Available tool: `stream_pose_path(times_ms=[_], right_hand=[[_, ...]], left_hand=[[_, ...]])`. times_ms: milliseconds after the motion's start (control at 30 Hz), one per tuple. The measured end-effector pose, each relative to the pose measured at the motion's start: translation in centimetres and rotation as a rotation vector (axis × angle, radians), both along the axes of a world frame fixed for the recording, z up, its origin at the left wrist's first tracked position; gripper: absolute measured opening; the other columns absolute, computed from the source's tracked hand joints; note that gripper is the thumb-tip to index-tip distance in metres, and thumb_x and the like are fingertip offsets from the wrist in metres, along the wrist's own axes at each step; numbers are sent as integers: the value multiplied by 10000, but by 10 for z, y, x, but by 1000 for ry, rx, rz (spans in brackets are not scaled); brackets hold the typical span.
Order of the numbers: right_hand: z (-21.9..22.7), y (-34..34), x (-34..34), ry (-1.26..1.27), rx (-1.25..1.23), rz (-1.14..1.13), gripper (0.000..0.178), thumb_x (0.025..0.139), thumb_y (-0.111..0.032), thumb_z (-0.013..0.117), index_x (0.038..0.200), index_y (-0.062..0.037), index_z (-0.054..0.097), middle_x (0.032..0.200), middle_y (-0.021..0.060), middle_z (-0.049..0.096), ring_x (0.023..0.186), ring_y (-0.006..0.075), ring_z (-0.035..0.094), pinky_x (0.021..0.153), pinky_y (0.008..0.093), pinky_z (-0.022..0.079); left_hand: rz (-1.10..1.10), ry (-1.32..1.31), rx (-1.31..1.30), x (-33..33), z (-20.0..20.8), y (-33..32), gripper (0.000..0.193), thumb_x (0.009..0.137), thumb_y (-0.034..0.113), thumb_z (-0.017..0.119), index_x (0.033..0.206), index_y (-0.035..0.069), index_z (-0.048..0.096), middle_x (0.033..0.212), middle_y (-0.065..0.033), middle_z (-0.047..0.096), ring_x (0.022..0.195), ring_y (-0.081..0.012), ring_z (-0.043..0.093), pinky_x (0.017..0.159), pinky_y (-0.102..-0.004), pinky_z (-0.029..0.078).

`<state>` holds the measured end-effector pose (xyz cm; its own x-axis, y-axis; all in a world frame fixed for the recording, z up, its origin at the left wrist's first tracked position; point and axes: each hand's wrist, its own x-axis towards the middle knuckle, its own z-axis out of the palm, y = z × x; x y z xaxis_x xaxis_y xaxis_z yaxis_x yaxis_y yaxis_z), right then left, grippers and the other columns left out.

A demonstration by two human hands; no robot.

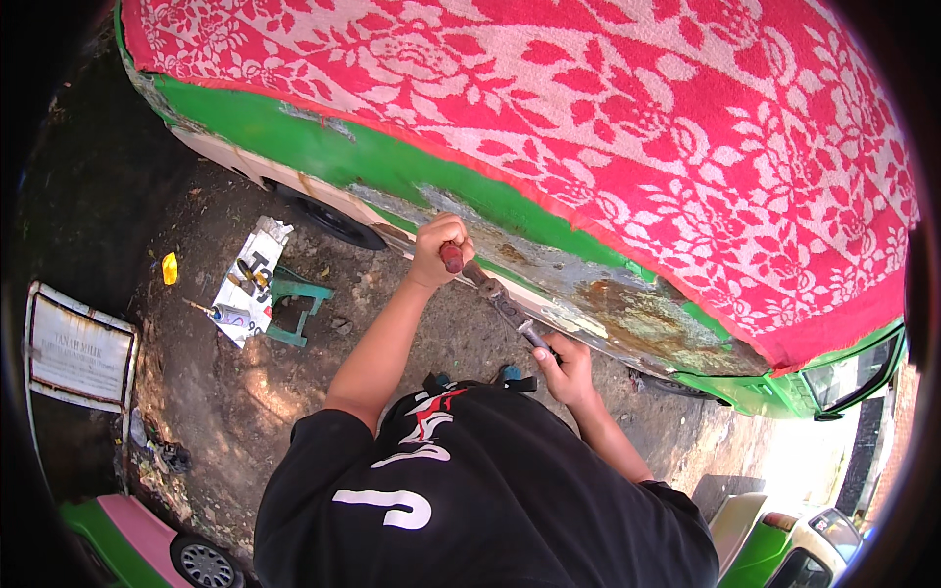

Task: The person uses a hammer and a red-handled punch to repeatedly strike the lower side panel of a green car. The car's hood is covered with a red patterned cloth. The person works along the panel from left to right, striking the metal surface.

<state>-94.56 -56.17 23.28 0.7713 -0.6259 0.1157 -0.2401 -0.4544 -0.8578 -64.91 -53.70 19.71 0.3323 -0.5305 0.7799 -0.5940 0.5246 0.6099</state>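
My left hand is closed around the red grip of a long, dark metal tool. At the tool's other, grey end, my right hand wraps its fingers, thumb along the shaft. I cannot tell whether this is one tool or two joined end to end. Both hands are close against the side of a green and cream vehicle. Behind the tool its panel shows bare grey metal and brown rust patches. A red and pale pink floral cloth covers the vehicle above.
On the dirt ground to the left stands a small green stool, beside a white printed sheet with a tube and small items on it. A yellow packet lies farther left, near a white sign board. Other vehicles are parked behind me.
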Motion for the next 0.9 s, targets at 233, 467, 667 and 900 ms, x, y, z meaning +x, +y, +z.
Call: stream_pose_path(times_ms=[233, 467, 667, 900], right_hand=[[-9, 0, -10, -35, 23, -75, 256, 920, -266, 637, 883, -13, 660, 615, 103, 596, 531, 226, 592, 538, 326, 459], [-9, 7, -20, -86, 66, -184, 287, 945, -263, 612, 816, -7, 624, 554, 33, 557, 502, 118, 559, 505, 276, 435], [-13, 18, -35, -50, 79, -273, 356, 977, -292, 562, 773, -2, 589, 586, 34, 579, 517, 113, 553, 500, 274, 428], [-13, 40, -48, 30, 97, -343, 349, 979, -286, 557, 774, -6, 589, 587, 32, 579, 512, 113, 547, 495, 272, 422]], left_hand=[[-21, -15, -17, 0, -2, 11, 319, 630, -95, 636, 668, 49, 355, 627, -74, 449, 582, -254, 468, 581, -338, 393], [-67, 38, -24, -10, -13, 21, 294, 733, -68, 608, 641, 40, 351, 628, -53, 420, 571, -188, 399, 544, -313, 345], [-153, 86, -31, -24, -13, 22, 299, 758, -29, 624, 637, 42, 360, 633, -49, 427, 573, -186, 405, 578, -322, 350], [-214, 152, 38, -37, -26, 23, 286, 717, -26, 643, 640, 50, 378, 631, -60, 461, 579, -220, 446, 591, -329, 376]])
